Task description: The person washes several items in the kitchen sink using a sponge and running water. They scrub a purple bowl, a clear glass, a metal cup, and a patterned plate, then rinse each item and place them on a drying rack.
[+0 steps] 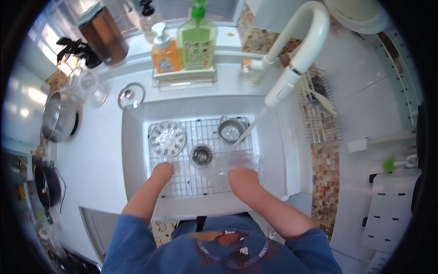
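Inside the white sink (205,104), my left hand (165,172) is over the metal rack (188,185), just below a round white slotted plate (167,138). Its fingers are hidden from above. My right hand (243,178) is blurred near the sink's front right. A blurred, see-through patch lies just beyond it; I cannot tell whether this is a clear object or splashing water. From the white faucet (284,87) a stream runs down towards that spot. A small metal pot (231,131) with water inside sits on the rack behind my right hand. The drain strainer (202,156) lies between my hands.
Behind the sink, an orange pump bottle (166,56) and a green pump bottle (197,44) stand on a small rack. A glass lid (131,96), clear glassware (85,85) and a steel pot (60,116) are at the left. A wire basket (320,102) with brushes is at the right.
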